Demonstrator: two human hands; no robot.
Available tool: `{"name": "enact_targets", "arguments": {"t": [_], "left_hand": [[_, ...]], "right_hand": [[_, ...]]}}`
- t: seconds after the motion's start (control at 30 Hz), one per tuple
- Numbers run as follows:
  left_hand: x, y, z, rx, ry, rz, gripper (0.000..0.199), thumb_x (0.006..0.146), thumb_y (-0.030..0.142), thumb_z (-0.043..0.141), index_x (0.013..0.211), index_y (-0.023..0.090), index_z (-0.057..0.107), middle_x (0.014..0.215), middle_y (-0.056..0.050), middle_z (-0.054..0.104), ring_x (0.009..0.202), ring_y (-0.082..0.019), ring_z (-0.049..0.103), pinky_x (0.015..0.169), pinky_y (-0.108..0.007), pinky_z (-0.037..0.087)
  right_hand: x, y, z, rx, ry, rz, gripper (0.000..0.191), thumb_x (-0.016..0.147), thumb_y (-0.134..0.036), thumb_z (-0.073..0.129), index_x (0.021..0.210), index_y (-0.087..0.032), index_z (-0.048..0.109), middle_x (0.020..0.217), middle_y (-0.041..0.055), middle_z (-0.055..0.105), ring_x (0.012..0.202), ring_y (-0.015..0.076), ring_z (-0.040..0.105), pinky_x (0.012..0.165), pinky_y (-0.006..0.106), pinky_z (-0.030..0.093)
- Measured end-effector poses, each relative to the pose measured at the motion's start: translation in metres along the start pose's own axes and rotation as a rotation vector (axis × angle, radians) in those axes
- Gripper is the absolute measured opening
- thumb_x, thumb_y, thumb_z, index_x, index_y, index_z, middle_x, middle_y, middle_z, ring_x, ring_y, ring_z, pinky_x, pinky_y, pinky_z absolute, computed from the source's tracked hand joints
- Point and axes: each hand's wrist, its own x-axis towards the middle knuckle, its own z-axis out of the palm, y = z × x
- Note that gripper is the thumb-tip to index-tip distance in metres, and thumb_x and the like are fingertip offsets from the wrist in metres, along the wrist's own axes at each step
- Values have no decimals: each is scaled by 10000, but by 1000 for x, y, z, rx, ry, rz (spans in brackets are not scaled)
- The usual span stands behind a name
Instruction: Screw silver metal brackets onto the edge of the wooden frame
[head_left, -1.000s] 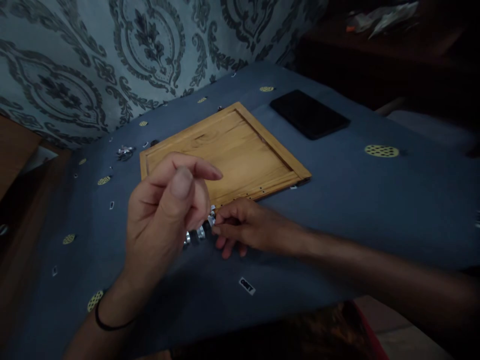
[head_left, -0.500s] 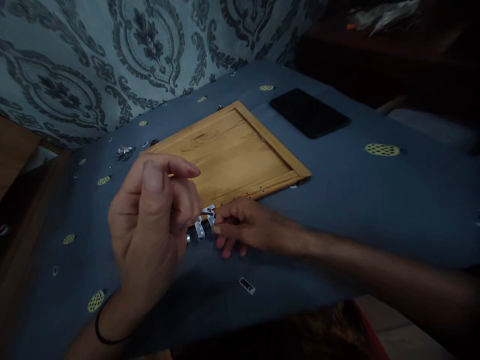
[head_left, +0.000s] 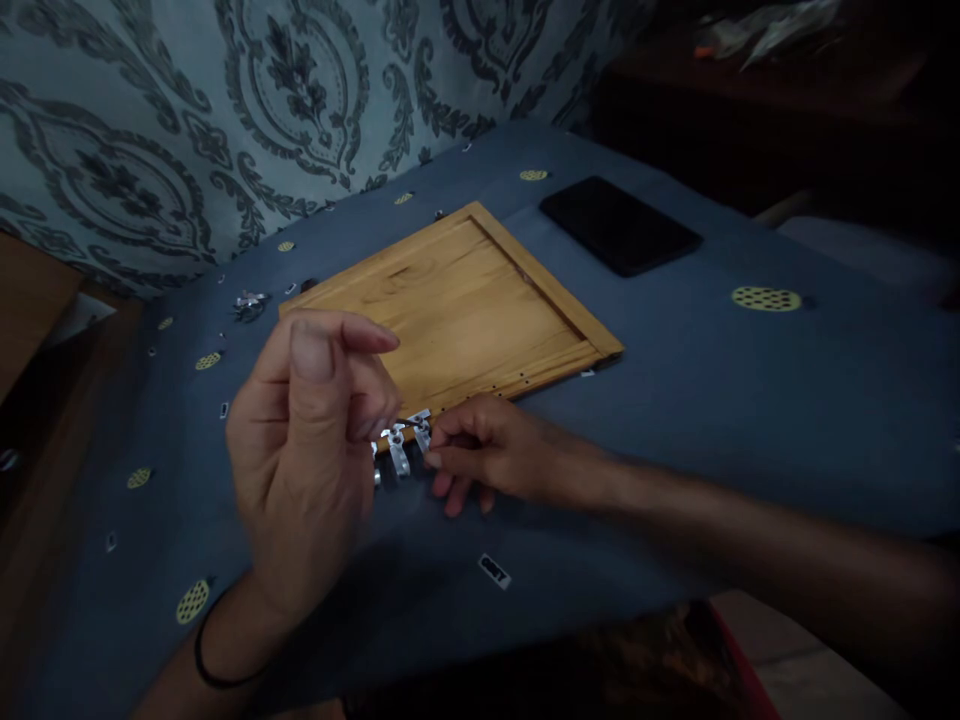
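Observation:
A framed wooden panel (head_left: 465, 300) lies on the blue tablecloth, with small metal brackets (head_left: 399, 456) along its near edge. My left hand (head_left: 300, 450) is closed, thumb up, in front of the panel's left part. From its fingers a thin dark shaft (head_left: 407, 423), apparently a screwdriver's, reaches to the rightmost bracket (head_left: 422, 428); any handle is hidden inside the hand. My right hand (head_left: 487, 450) is closed at the same edge, thumb and forefinger pinching the lower end of that bracket. Several small dark holes dot the edge to its right.
A black tablet or large phone (head_left: 619, 225) rests behind the panel at the right. A small heap of metal pieces (head_left: 250, 305) sits left of the panel. The patterned wall covering (head_left: 292, 90) rises at the back; dark wooden furniture (head_left: 750, 110) stands beyond the right side.
My left hand has turned and shifted slightly to the right, uncovering more of the brackets. My right hand and the panel have stayed in place.

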Motion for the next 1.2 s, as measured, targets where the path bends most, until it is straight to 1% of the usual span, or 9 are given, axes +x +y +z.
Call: {"name": "enact_targets", "arguments": {"t": [0.27,0.43,0.57,0.73,0.9,1.0,1.1,1.2], "left_hand": [[-2,2,-1,36,-2,-8,317,986,463,576,809,217,672,543,34,350,498,-124,318,488,-328,317],[-1,-1,-1,-12,-15,17,330,987,447,571,809,189,673,528,39,337,489,-122,314,470,-319,304],[1,-2,-2,-5,-25,24,343,1000,446,549,811,192,678,535,36,349,493,-123,328,486,-322,323],[1,-2,-2,2,-28,29,335,987,457,572,806,194,673,532,38,349,493,-121,329,477,-313,320],[1,-2,-2,16,-35,53,333,982,448,589,801,178,664,528,46,359,487,-115,340,470,-312,323],[-1,0,-1,28,-19,16,309,978,435,600,799,193,667,538,42,363,498,-119,338,486,-325,320],[-5,3,0,62,-2,-16,297,998,438,563,821,222,665,553,34,363,513,-129,345,501,-333,322],[-9,5,-1,113,-17,-25,278,1006,434,545,853,237,667,560,27,371,517,-142,369,492,-337,312]], "right_hand": [[2,5,-2,3,-24,-44,274,943,-88,542,676,-147,534,633,-15,645,517,64,646,408,120,436],[1,4,-2,4,-15,-31,266,942,-83,552,683,-142,545,628,-20,641,518,62,645,409,117,433],[1,1,-1,-5,-10,-30,288,941,-74,547,663,-143,533,618,-20,642,512,64,646,401,117,431],[2,0,-1,-5,-8,-13,291,950,-83,545,665,-142,536,612,-23,639,506,59,638,402,116,433],[2,2,-2,5,-20,-34,298,945,-75,544,656,-145,528,612,-21,641,508,63,645,396,116,431],[1,2,-2,2,-15,-26,284,946,-77,547,671,-145,530,616,-20,642,507,60,642,399,114,431],[0,1,-2,2,-13,-16,280,954,-84,538,681,-146,530,626,-17,644,510,57,639,406,115,433],[0,2,-1,5,-17,-31,274,951,-88,537,684,-148,535,631,-14,645,520,60,646,413,114,436]]}}
